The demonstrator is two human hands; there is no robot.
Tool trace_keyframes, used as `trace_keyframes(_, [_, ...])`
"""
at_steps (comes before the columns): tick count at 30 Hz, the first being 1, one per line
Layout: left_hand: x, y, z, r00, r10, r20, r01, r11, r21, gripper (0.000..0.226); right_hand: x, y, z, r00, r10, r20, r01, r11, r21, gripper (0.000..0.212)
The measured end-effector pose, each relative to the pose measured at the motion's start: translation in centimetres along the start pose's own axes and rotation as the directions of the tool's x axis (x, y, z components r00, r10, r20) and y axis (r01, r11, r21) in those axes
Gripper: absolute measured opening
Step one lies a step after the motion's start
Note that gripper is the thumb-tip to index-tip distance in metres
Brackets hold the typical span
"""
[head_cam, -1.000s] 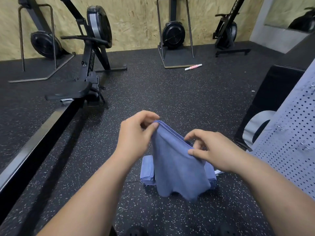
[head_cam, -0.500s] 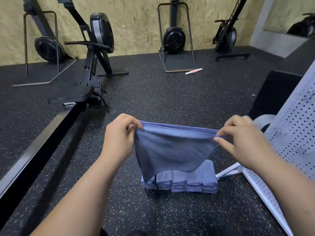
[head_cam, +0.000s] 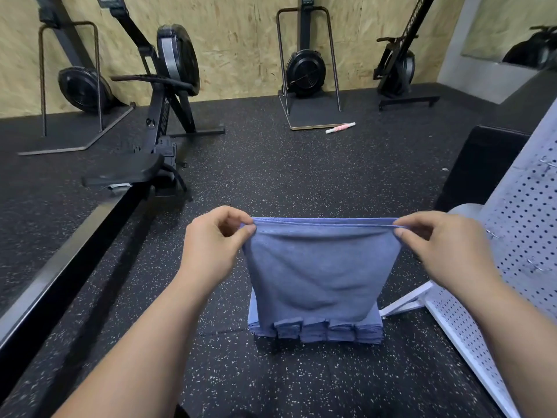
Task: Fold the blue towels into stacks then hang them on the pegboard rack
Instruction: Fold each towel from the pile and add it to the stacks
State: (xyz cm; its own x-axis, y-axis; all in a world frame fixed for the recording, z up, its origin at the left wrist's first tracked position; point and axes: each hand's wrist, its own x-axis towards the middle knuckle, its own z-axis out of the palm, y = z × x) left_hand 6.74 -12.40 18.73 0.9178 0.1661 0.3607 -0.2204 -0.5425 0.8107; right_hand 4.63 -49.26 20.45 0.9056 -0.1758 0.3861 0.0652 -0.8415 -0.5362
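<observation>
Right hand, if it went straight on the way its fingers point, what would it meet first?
The right hand points leftward along the top edge of the blue towel it pinches; beyond that cloth, probably the left hand at the other corner.

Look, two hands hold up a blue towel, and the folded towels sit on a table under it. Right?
Almost. In the head view the folded towels sit on the speckled black floor, not a table. The left hand and right hand do hold up the blue towel by its top edge.

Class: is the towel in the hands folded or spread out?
Spread: left hand and right hand pinch top corners of the towel, which hangs flat.
</observation>
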Motion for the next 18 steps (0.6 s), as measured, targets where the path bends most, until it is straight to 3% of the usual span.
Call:
trace_keyframes(3, [0.1,0.0,0.1,0.998,-0.017,-0.057,0.018,1.0,0.009,0.023,0.1,-0.1,-0.5,1.0,-0.024,-0.008,0.024,0.998,0.062,0.027])
trace_keyframes(7, [0.2,-0.1,0.0,0.997,-0.029,-0.073,0.031,0.999,0.032,0.022,0.4,-0.2,-0.5,1.0,-0.007,0.008,0.005,0.982,0.191,0.008])
trace_keyframes(9, [0.2,0.0,-0.2,0.994,-0.042,-0.105,0.05,0.996,0.073,0.016,0.7,-0.2,-0.8,0.996,0.023,0.09,-0.059,0.899,0.434,0.005])
trace_keyframes(11, [0.2,0.2,-0.3,0.988,-0.058,-0.144,0.073,0.992,0.102,0.01,0.7,-0.5,-1.4,0.982,-0.023,0.188,-0.111,0.735,0.669,0.03])
trace_keyframes(12, [0.1,0.3,-0.3,0.986,-0.062,-0.157,0.081,0.99,0.117,0.008,0.7,-0.7,-1.6,0.975,-0.032,0.22,-0.143,0.665,0.733,0.041])
trace_keyframes(14, [0.0,0.5,-0.2,0.983,-0.069,-0.17,0.094,0.985,0.143,0.007,0.4,-1.1,-1.8,0.977,-0.01,0.215,-0.164,0.612,0.774,0.038])
trace_keyframes(18, [0.2,0.2,-0.2,0.99,-0.086,-0.109,0.105,0.977,0.186,0.006,0.5,-0.7,-1.0,0.997,0.078,0.021,-0.079,0.902,0.425,0.012])
